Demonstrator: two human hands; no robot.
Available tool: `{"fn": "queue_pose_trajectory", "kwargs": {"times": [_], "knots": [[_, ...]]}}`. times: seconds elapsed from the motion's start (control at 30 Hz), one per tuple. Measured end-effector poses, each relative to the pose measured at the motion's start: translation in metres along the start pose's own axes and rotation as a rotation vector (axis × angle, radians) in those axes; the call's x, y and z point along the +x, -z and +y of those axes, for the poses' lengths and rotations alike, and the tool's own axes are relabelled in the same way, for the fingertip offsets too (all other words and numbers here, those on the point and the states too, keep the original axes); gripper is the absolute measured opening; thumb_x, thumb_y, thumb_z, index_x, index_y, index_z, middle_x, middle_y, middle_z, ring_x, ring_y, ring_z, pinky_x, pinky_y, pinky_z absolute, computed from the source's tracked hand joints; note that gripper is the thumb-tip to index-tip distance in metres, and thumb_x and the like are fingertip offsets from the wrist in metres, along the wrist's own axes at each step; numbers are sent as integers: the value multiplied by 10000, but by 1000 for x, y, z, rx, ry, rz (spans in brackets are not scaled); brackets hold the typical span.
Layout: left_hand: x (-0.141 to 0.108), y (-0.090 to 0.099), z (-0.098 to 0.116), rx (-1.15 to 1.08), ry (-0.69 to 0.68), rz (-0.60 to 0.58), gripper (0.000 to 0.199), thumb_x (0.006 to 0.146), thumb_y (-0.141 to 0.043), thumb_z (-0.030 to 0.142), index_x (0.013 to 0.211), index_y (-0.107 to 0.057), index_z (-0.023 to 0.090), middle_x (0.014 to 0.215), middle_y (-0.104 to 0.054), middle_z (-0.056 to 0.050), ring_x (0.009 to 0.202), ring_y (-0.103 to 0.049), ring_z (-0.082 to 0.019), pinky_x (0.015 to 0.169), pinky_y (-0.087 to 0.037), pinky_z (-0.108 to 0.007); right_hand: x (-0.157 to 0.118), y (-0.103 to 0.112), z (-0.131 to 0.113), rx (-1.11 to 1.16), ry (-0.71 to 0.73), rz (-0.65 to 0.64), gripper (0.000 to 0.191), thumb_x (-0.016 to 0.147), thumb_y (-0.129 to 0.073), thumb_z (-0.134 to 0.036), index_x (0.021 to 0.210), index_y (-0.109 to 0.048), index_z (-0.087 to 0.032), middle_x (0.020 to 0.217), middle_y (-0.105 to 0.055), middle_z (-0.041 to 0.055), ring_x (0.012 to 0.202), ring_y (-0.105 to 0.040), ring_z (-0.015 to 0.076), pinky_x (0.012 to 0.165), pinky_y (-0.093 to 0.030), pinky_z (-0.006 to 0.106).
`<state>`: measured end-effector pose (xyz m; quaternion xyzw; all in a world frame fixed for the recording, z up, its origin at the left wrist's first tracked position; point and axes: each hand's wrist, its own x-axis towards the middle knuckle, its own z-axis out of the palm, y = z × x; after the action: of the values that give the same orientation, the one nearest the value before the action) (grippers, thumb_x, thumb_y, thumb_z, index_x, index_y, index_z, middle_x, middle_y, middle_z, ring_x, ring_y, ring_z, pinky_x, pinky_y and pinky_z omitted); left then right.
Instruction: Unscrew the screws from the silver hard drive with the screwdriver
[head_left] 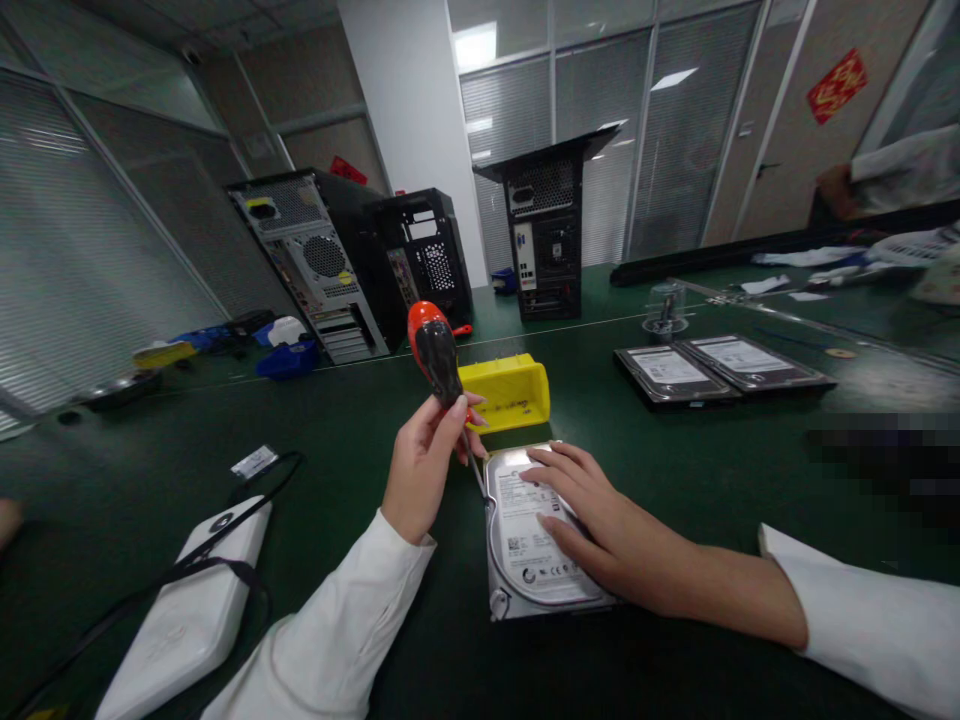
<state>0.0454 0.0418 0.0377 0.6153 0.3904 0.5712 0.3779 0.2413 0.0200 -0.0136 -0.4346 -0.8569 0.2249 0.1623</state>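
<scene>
A silver hard drive [517,560] with a white printed label lies on the dark green table in front of me. My left hand [424,450] is closed around the lower handle and shaft of a red and black screwdriver [436,350]. The screwdriver leans, and its tip meets the left edge of the drive. My right hand [600,520] rests on the drive's label with its fingers spread, covering the right part of it. Just beyond both hands stands a yellow bin [517,390]; what lies in it is hard to make out.
A white power bank [191,600] with a black strap lies at left. Two more hard drives [664,370] sit at right, near a clear plastic cup [665,310]. Computer cases [551,240] stand at the back, with blue bins [289,358] at left. Another person's arm [885,175] shows far right.
</scene>
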Motion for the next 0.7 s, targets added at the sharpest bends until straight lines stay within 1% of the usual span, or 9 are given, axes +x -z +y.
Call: {"fn": "queue_pose_trajectory", "kwargs": {"times": [0.1,0.2,0.3,0.5,0.57,0.63,0.7], "knots": [[2,1,3,50,10,5,263,819,-546,366,897,-601,121,752,-608,-17,546,-601,-98,463,-420,-174,0,0,1,-2,7,5,451,869,-322,-431,1305,-308,-314,1433,-171,-101,1349,-29,143,1153,-156,381],[3,1,7,103,33,37,265,764,-614,365,838,-595,112,669,-608,-5,501,-626,-119,406,-402,-163,0,0,1,1,-2,2,447,868,-321,-430,1300,-316,-315,1432,-175,-98,1347,-36,152,1149,-163,388],[3,1,7,107,48,73,280,716,-670,359,827,-587,116,626,-608,4,488,-647,-145,362,-391,-155,0,0,1,1,-10,-3,451,870,-312,-440,1304,-313,-315,1436,-168,-98,1348,-39,157,1146,-169,395],[1,0,4,48,31,102,313,659,-739,315,857,-587,126,784,-654,-24,502,-661,-132,382,-460,-149,0,-1,1,-9,-4,-8,449,870,-306,-456,1301,-307,-329,1436,-160,-116,1353,-20,138,1154,-154,381],[1,0,4,27,30,87,320,675,-726,344,863,-594,121,826,-656,-39,511,-662,-130,390,-473,-150,0,-1,1,-6,-6,-7,450,870,-310,-453,1301,-308,-328,1435,-163,-114,1353,-23,140,1153,-158,383],[0,1,4,-11,48,52,313,735,-664,394,876,-604,121,839,-656,-49,546,-670,-138,427,-500,-165,0,0,1,-3,-8,-8,453,869,-316,-442,1304,-312,-316,1436,-166,-107,1353,-22,146,1152,-157,385],[1,1,4,-47,78,15,304,783,-607,408,899,-610,128,822,-654,-44,586,-677,-148,469,-522,-183,0,0,0,0,-12,-12,458,868,-320,-434,1306,-316,-302,1437,-168,-99,1353,-23,153,1150,-159,388]]}}
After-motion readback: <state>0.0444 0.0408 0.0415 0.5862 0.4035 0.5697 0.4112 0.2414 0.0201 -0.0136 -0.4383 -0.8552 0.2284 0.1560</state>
